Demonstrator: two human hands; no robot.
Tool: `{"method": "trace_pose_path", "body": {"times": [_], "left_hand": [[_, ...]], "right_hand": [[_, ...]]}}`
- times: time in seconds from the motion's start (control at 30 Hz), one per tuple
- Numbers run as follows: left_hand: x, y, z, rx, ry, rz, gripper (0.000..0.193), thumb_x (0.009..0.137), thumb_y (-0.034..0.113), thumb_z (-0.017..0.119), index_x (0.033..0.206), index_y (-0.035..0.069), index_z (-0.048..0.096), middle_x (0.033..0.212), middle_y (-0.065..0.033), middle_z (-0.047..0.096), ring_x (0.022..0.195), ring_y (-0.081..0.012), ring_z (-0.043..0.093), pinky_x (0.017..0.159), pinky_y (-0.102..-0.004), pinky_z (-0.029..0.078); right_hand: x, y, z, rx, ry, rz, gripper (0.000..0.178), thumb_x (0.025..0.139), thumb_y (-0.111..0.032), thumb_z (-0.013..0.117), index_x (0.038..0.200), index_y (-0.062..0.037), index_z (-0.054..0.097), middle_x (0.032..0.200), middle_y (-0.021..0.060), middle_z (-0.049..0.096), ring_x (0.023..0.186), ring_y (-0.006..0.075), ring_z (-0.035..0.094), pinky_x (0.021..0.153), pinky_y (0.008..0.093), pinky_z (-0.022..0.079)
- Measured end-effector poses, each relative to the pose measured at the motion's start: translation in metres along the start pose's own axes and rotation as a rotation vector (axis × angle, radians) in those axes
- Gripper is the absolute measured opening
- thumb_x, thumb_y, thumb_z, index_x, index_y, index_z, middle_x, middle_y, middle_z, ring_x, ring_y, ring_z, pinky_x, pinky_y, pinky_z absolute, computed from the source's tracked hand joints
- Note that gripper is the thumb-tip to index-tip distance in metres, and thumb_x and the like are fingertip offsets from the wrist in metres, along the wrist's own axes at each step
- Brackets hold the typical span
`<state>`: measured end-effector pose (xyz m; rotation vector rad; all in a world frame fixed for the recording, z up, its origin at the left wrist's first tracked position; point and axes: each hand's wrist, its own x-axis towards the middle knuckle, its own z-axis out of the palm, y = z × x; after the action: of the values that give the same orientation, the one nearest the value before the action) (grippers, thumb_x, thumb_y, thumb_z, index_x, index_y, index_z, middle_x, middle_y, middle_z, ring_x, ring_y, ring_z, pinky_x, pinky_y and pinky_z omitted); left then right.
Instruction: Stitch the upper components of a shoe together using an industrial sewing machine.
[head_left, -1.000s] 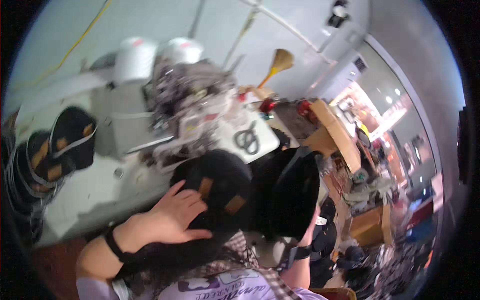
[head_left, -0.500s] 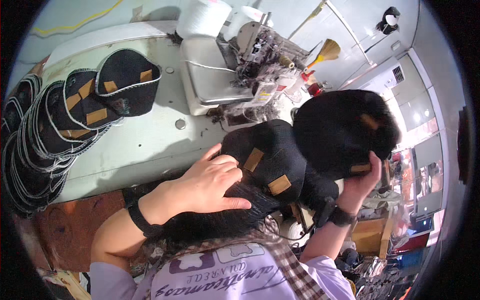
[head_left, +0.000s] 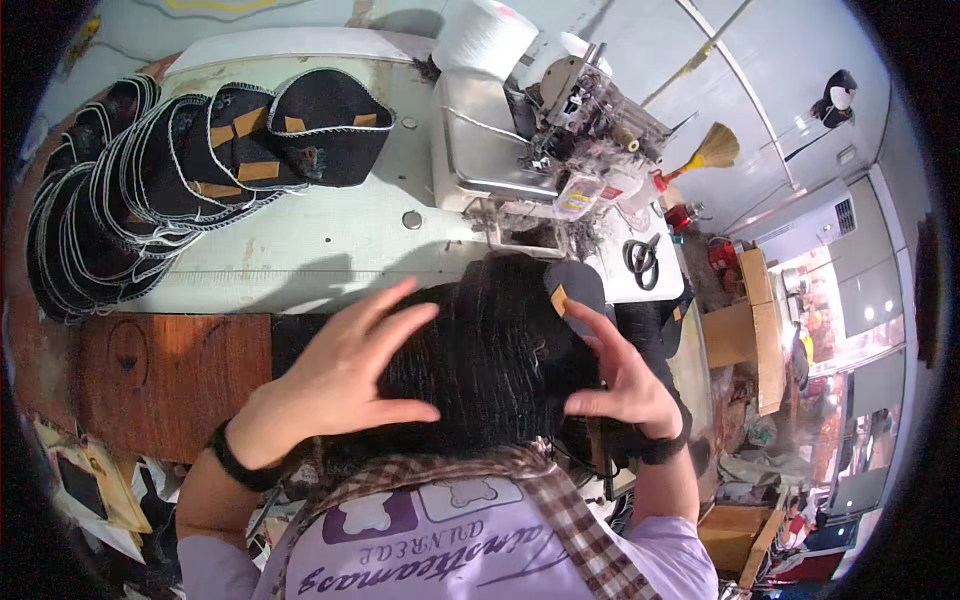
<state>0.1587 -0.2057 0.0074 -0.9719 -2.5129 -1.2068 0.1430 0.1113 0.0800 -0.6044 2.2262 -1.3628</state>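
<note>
A thick stack of black fabric pieces lies before me at the table's front edge, its layered edges towards me. At its left side is my left hand, open, with fingers and thumb spread. My right hand is at the stack's right side, also open, thumb apart from the fingers. Its fingertips are by a tan patch on a dark piece at the stack's far right; I cannot tell whether they touch it. Just beyond the stack stands a lint-covered overlock sewing machine.
Black pieces with white stitched edges lie fanned out on the left of the pale table. Black scissors rest at the right of the machine. A white thread cone stands behind it. Cardboard boxes are at the right.
My right hand has come back left to the stack; the loose black piece it held up at the right is no longer in it. My left hand has moved left and spread. The view has shifted.
</note>
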Motion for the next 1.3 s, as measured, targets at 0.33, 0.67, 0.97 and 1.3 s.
{"method": "trace_pose_path", "body": {"times": [0.33, 0.67, 0.97, 1.3], "left_hand": [[-0.051, 0.019, 0.024, 0.148, -0.111, -0.467, 0.12, 0.047, 0.033, 0.089, 0.138, -0.003, 0.02, 0.138, -0.0258, 0.03, 0.127, -0.0406, 0.032, 0.102, -0.047, 0.033], [-0.069, 0.054, 0.006, 0.118, 0.09, -0.736, 0.121, 0.038, 0.051, 0.087, 0.131, -0.005, 0.033, 0.123, -0.0268, 0.048, 0.113, -0.0402, 0.049, 0.095, -0.0449, 0.04], [0.037, 0.138, -0.096, 0.349, 0.181, -0.254, 0.068, 0.065, 0.055, 0.071, 0.103, 0.0, 0.061, 0.104, -0.0137, 0.062, 0.092, -0.0314, 0.059, 0.089, -0.0404, 0.043], [0.154, 0.161, -0.113, -0.183, -0.038, 0.588, 0.033, 0.087, 0.029, 0.058, 0.067, 0.004, 0.064, 0.064, -0.0055, 0.062, 0.053, -0.0155, 0.058, 0.052, -0.0278, 0.047]], "right_hand": [[0.001, 0.038, 0.019, 0.36, -0.255, 0.313, 0.06, 0.087, -0.028, 0.061, 0.131, 0.0045, 0.037, 0.13, 0.0164, 0.047, 0.119, 0.0208, 0.043, 0.102, 0.0346, 0.033], [0.059, 0.031, 0.07, 1.0, -0.398, 0.205, 0.053, 0.086, -0.024, 0.061, 0.127, 0.0021, 0.042, 0.119, 0.0104, 0.055, 0.107, 0.0182, 0.053, 0.094, 0.0315, 0.043], [0.033, -0.018, -0.034, -0.569, -0.328, -0.365, 0.057, 0.087, -0.044, 0.054, 0.12, 0.0023, 0.049, 0.098, 0.0252, 0.06, 0.092, 0.0397, 0.059, 0.079, 0.0421, 0.048], [0.008, -0.118, -0.113, 0.132, -0.032, -1.408, 0.031, 0.082, -0.008, 0.057, 0.05, -0.006, 0.056, 0.051, 0.0027, 0.054, 0.045, 0.0113, 0.05, 0.047, 0.0245, 0.032]]}}
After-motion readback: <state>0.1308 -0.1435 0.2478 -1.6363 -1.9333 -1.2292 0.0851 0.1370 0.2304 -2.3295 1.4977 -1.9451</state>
